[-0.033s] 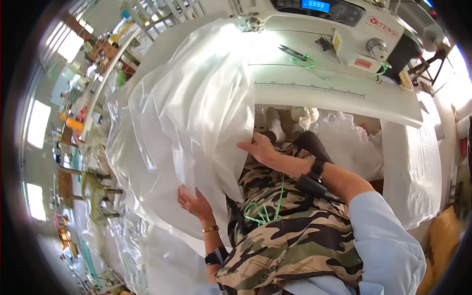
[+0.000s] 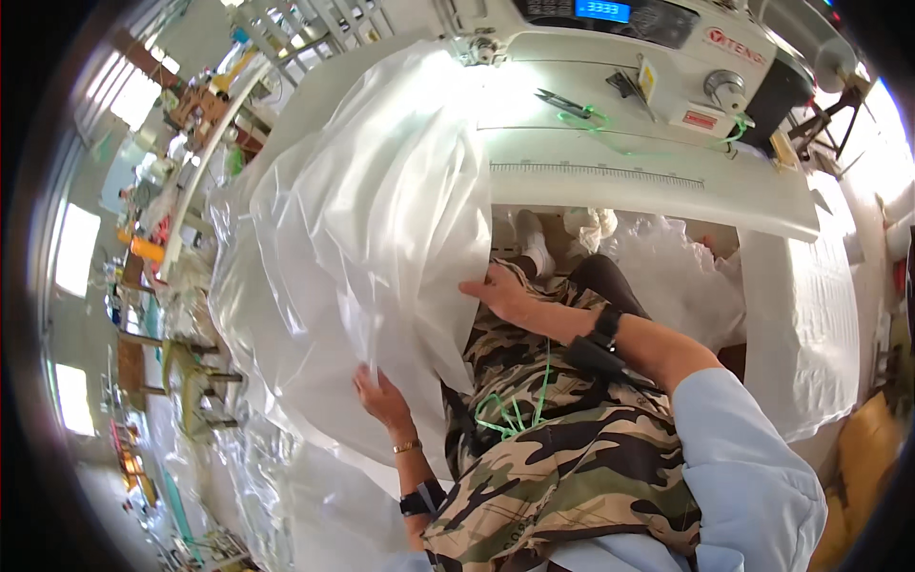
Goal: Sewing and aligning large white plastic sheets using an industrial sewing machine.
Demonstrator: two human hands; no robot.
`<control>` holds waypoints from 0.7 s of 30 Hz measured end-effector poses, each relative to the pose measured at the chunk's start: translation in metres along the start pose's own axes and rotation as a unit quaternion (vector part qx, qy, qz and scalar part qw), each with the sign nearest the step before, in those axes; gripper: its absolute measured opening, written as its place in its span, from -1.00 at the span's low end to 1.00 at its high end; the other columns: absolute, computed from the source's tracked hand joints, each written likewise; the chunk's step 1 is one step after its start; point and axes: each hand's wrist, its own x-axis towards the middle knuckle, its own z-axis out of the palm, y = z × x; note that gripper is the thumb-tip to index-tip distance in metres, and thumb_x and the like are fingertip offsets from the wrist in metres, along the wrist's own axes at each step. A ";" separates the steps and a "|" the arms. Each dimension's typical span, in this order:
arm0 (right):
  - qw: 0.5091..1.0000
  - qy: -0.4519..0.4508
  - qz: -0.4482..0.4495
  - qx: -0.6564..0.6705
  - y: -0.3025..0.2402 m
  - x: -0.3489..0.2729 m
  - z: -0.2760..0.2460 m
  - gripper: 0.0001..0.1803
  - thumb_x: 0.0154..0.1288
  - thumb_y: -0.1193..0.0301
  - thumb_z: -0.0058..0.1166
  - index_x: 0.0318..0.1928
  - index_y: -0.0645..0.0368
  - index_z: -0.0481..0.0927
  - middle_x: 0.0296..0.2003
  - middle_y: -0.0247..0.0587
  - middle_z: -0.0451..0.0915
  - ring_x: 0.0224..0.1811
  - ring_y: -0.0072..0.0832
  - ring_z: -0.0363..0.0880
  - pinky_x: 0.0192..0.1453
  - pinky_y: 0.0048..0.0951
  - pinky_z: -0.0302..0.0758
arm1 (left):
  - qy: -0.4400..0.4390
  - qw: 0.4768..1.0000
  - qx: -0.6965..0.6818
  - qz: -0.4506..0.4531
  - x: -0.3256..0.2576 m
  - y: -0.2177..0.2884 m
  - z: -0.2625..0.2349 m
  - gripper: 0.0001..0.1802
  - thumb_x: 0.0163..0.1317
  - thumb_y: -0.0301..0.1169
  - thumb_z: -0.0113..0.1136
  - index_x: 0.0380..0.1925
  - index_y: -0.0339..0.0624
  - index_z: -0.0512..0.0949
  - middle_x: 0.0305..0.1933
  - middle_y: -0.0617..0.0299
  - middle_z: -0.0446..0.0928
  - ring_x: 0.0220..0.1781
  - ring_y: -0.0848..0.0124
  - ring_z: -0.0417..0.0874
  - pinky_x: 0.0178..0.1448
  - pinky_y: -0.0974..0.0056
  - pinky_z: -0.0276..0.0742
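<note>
A large white translucent plastic sheet (image 2: pixel 381 229) runs in loose folds from under the lit head of a sewing machine (image 2: pixel 610 57) down over the table's left side and my lap. My right hand (image 2: pixel 499 292) has its thumb and fingers closed on the sheet's right edge, just above my knees. Lower down, my left hand (image 2: pixel 385 400) gathers a fold of the same sheet between thumb and fingers; part of its grip is hard to see. The machine's needle area is washed out by its lamp.
Thread snips (image 2: pixel 562 102) and green thread lie on the machine bed (image 2: pixel 648 200), which has a ruler along its front. More plastic sheeting (image 2: pixel 799 324) hangs at right, and crumpled plastic (image 2: pixel 672 272) sits below. A wooden stool (image 2: pixel 191 386) stands at left. Green thread lies on my camouflage apron (image 2: pixel 572 467).
My left hand has shifted slightly right and down, and its fingers have drawn closer together on the sheet. The right hand keeps its place at the edge.
</note>
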 end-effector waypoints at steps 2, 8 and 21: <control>0.990 0.046 -0.036 -0.128 0.046 0.020 0.005 -0.59 0.24 0.17 0.19 -0.34 0.37 0.61 -0.50 -0.21 0.60 -0.40 -0.36 0.53 -0.23 -0.29 0.44 | -0.074 0.992 -0.043 -0.092 0.015 0.038 -0.025 -0.58 0.28 -0.41 0.14 0.09 -0.41 0.44 0.19 -0.18 0.41 0.22 -0.09 0.41 0.31 0.11 0.31; 0.990 -0.015 -0.079 0.112 0.023 0.005 0.005 -0.65 0.33 0.24 0.11 -0.29 0.36 0.61 -0.46 -0.33 0.60 -0.38 -0.66 0.46 -0.30 -0.43 0.40 | 0.017 0.829 -0.520 -0.203 0.031 0.071 -0.166 -0.51 0.39 -0.27 -0.14 0.24 -0.28 0.37 0.28 -0.03 0.37 0.25 0.15 0.46 0.32 0.13 0.39; 0.849 0.020 -0.129 -0.512 0.070 -0.089 -0.166 -0.79 0.27 0.29 0.11 -0.28 0.18 0.53 -0.42 -0.02 0.61 -0.33 -0.05 0.62 -0.13 -0.09 0.52 | -0.029 0.821 -0.551 -0.148 0.084 0.142 -0.225 -0.58 0.41 -0.39 -0.15 0.25 -0.14 0.38 0.25 0.06 0.45 0.25 0.20 0.49 0.34 0.12 0.43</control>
